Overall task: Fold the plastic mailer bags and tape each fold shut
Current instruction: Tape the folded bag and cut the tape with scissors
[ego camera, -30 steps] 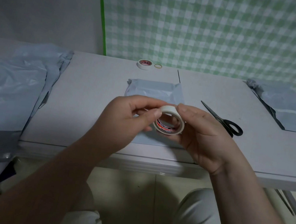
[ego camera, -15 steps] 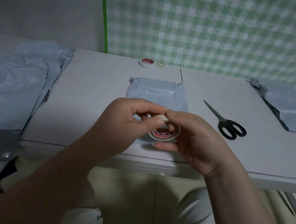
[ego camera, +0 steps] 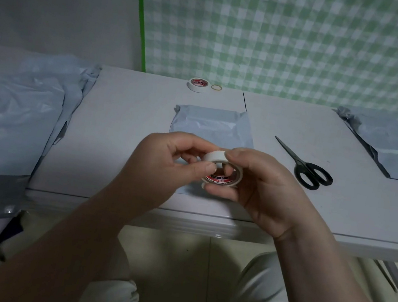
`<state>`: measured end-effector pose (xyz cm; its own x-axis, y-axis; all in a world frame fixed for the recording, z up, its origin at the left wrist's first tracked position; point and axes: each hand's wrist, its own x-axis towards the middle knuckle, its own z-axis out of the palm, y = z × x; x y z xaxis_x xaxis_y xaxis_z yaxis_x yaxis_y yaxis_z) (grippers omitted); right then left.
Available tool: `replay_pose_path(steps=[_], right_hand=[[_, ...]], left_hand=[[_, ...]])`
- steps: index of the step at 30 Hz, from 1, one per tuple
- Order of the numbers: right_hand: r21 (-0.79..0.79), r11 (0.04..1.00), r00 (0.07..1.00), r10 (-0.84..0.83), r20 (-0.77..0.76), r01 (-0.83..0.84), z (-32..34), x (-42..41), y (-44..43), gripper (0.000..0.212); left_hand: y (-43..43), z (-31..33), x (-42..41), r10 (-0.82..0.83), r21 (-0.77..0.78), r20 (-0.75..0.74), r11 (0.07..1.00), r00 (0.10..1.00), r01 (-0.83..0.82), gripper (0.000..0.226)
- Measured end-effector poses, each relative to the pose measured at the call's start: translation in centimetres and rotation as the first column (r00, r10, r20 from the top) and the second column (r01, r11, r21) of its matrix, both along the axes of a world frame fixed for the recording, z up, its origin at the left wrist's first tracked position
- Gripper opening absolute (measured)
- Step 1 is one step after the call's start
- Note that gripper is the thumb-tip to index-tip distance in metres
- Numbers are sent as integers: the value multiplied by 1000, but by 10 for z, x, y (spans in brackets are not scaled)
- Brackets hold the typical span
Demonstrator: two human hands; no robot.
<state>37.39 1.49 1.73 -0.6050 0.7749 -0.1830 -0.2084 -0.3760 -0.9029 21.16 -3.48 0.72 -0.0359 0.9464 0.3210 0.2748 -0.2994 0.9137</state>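
A folded grey mailer bag (ego camera: 211,127) lies flat on the white table (ego camera: 124,124) in front of me. Above its near half I hold a roll of white tape (ego camera: 218,170) with a red-printed core. My right hand (ego camera: 260,185) grips the roll from the right, fingers curled round its rim. My left hand (ego camera: 165,164) pinches the roll's left edge between thumb and fingers. Both hands hide the bag's near part.
Black scissors (ego camera: 306,167) lie right of the bag. A second tape roll (ego camera: 197,84) and a rubber band (ego camera: 216,87) sit at the table's far edge. A pile of grey mailers (ego camera: 8,122) lies left, a folded one (ego camera: 396,152) far right.
The roll has turned in my hands, from lying tilted low over the bag to standing more on edge. Both hands stayed over the bag.
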Motion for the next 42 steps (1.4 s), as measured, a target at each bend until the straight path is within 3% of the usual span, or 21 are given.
replay_pose_path(steps=[9,12,16,21,28,35,42], right_hand=[[-22,997,984,74,161,-72,4,1,-1,59],[13,998,981,58,184,-61,4,0,-2,51],[79,997,977,-13,211,-3,4,1,-5,23],[58,998,981,20,191,-32,0,2,-4,38],[186,980,974,19,226,-63,3,1,-6,43],[309,951,971,-78,226,4,7,-3,-13,25],[362,932,953,-126,275,19,7,-3,-13,21]], left_hand=[[-3,4,-4,-29,49,-221,998,975,41,23],[-3,4,-5,-35,96,-312,993,950,68,22],[-3,4,-9,-19,130,-321,989,947,64,19],[-3,6,-11,-27,137,-316,988,948,74,33],[-6,8,-11,-26,147,-278,987,960,70,21],[-5,7,-7,28,218,-290,975,957,38,23],[-1,1,-3,44,237,-295,971,955,28,24]])
